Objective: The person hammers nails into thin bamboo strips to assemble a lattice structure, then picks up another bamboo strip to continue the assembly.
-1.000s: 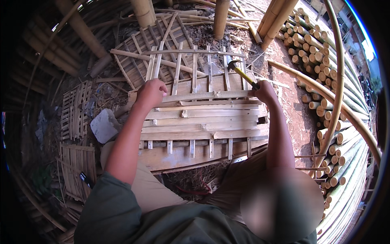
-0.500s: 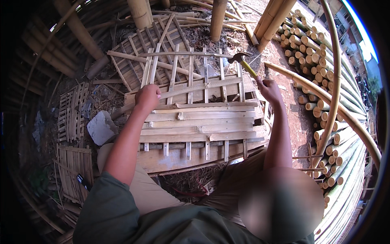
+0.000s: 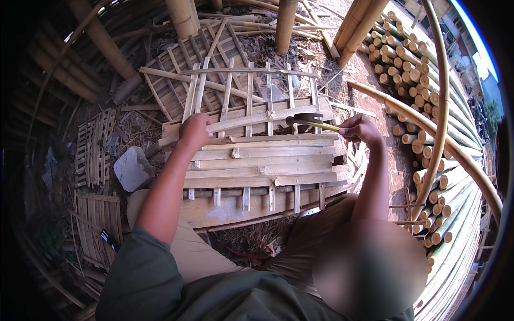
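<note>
The person is working on a bamboo slat panel, which is lying flat on a wooden board directly in front of the knees. All positions below are being given relative to this panel.

The left hand is pressing down as a closed fist on the panel's upper left corner, where it is resting on the loose cross slat that is running across the upright slats. Whether the fingers are gripping the slat or only bearing on it cannot be told.

The right hand is clenching the yellow handle of a hammer at the panel's upper right edge. The handle is lying nearly level, and the dark head is sitting over the right end of the cross slat (contact with the slat cannot be confirmed).

A second lattice of thinner strips is lying beyond the panel's far edge. A grey stone block is sitting just left of the panel. Smaller slat mats are lying farther left. A stack of cut bamboo poles is lying well to the right of the panel, with a long bent bamboo pole arching across it.
</note>
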Demonstrator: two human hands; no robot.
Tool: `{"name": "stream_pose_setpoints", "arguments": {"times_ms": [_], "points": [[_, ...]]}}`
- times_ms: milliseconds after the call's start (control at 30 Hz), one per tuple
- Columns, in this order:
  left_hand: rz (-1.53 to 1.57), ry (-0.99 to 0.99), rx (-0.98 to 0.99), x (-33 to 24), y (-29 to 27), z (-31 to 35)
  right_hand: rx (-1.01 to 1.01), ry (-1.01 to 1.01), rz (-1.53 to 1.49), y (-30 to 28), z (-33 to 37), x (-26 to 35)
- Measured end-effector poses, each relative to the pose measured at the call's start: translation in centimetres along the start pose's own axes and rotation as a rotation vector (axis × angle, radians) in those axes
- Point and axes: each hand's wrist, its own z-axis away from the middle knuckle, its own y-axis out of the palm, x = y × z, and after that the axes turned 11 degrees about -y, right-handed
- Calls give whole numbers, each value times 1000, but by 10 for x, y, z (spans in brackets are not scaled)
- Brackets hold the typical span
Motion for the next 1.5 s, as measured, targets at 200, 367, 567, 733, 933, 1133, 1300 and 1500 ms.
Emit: {"name": "stream_pose_setpoints", "arguments": {"times_ms": [200,367,567,733,933,1133,1300,1500], "points": [[26,39,-68,4,3,0,-65,-71,131,3,-4,0],[37,39,-74,4,4,-3,-80,16,210,5,-7,-6],[33,18,24,-3,-14,1,-322,10,339,21,-15,0],[50,38,114,-1,-18,-3,-508,-62,409,32,-34,-14],[-27,61,125,-1,-13,-5,-432,-57,270,27,-43,-35],[-16,65,91,-4,-16,-3,-281,-95,513,37,-46,-27],[85,33,88,-11,-18,-2,-238,-57,516,31,-46,-28],[15,64,76,-4,-15,-6,-228,-56,471,31,-47,-25]]}}
